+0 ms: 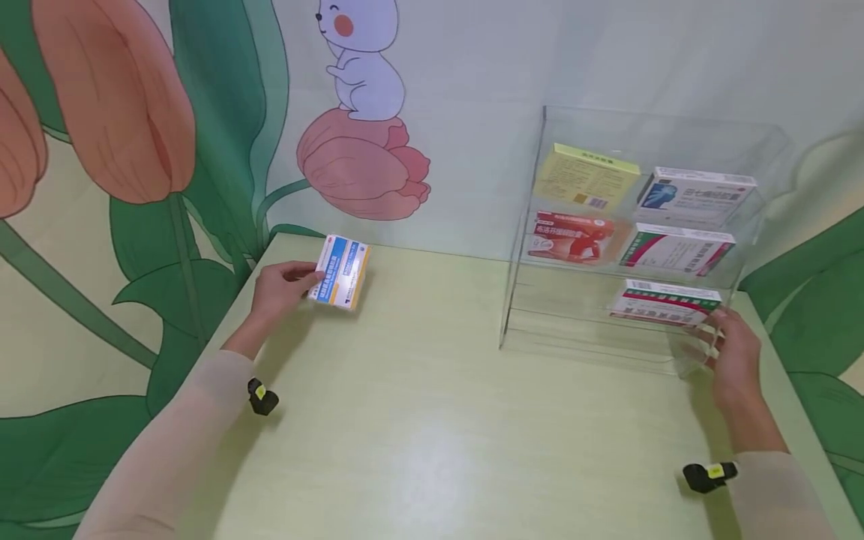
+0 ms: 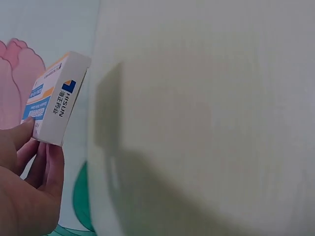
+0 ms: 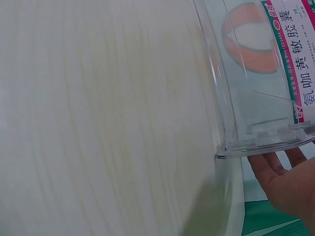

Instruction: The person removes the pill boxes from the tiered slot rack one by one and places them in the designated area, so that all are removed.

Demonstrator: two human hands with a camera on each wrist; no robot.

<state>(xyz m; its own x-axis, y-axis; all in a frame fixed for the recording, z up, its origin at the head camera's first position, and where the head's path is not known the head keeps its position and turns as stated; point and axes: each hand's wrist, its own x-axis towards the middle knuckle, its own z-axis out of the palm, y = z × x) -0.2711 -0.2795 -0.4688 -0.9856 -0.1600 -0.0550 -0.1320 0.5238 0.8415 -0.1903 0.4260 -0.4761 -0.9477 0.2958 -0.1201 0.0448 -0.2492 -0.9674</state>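
Left hand (image 1: 280, 292) pinches one carton (image 1: 340, 271); right hand (image 1: 739, 352), loosely unfurled, touches one rack (image 1: 648, 139) bearing five boxes (image 1: 677, 251)

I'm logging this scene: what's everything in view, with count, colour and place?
Table: one, pale green, centre
Display rack: one, transparent, right
Yellow box: one, yellow, top row left
Blue-picture box: one, white, top row right
Red box: one, red, middle row left
Striped boxes: two, white with green and magenta, middle and bottom rows, right
Orange-edged box: one, white and blue, left, held
Backdrop: one, pale, patterned with flowers, leaves and a cartoon animal, behind
Wrist devices: two, black, one per wrist
Sleeves: two, pale, one per arm
Left hand: one, bare, left, pinching the orange-edged box
Right hand: one, bare, at the rack's lower right side
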